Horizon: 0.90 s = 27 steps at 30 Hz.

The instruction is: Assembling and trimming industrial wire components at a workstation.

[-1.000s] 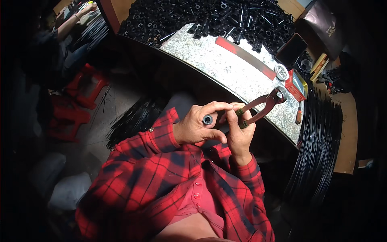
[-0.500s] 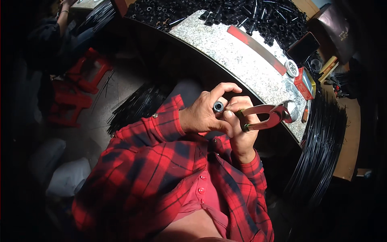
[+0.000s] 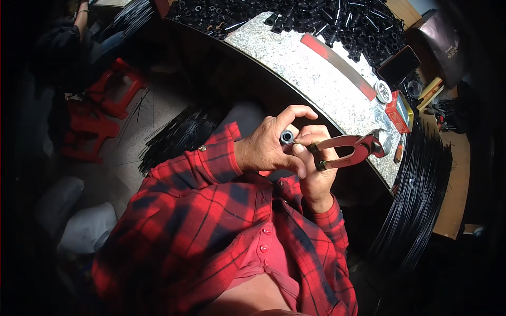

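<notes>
My left hand (image 3: 265,143) is closed round a small black tube-shaped part (image 3: 286,137), whose hollow round end points up toward me. Its index finger arches over above the part. Right beside it, my right hand (image 3: 318,167) has a pair of end-cutting pincers (image 3: 354,152) lodged in the palm, the red handles inside the curled fingers and the metal jaws pointing to the right. The thumb and forefinger of that hand meet at the part's edge. Whether they pinch something small there I cannot make out.
Ahead is a pale worktop (image 3: 311,71) with a heap of black tubular parts (image 3: 337,21), a red strip (image 3: 337,66), a phone (image 3: 399,65), a small round dish (image 3: 383,91) and a red box (image 3: 399,113). Black rods (image 3: 416,195) hang at right. Red stools (image 3: 116,87) stand left.
Both hands keep nearly the same grip and place. The round end of the part has tilted slightly, and the view has shifted a little.
</notes>
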Available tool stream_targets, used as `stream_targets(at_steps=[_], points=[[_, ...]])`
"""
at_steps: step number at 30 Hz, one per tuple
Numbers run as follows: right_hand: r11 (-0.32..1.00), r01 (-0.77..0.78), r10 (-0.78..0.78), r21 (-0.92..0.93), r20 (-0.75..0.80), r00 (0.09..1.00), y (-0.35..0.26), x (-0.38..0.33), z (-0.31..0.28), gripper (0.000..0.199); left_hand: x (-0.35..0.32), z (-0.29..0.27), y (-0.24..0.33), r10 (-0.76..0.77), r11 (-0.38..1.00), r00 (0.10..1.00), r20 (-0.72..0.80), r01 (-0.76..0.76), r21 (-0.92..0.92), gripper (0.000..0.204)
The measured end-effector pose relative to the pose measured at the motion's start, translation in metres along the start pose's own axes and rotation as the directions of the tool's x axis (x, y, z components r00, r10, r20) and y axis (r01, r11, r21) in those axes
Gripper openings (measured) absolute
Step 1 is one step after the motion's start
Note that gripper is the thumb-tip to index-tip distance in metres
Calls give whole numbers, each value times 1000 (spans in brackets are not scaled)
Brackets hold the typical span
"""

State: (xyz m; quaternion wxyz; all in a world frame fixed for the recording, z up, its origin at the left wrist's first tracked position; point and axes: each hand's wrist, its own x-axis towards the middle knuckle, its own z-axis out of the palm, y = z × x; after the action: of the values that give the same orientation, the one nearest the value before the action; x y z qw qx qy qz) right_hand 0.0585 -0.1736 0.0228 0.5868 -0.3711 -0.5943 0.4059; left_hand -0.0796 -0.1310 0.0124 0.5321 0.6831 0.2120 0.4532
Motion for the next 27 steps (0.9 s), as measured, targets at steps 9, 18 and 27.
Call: stream_targets(at_steps=[9, 18, 27], points=[[1000, 5, -5, -23, -13, 1000, 2, -2, 0, 12, 1, 0, 2, -4, 1000, 1000, -2, 4, 4, 103], [1000, -5, 5, 3, -34, 999, 2, -3, 2, 11, -1, -1, 4, -24, 1000, 1000, 15, 24, 0, 104], [992, 90, -87, -85, 32, 996, 4, -2, -1, 13, -2, 2, 0, -50, 996, 998, -27, 48, -74, 93]])
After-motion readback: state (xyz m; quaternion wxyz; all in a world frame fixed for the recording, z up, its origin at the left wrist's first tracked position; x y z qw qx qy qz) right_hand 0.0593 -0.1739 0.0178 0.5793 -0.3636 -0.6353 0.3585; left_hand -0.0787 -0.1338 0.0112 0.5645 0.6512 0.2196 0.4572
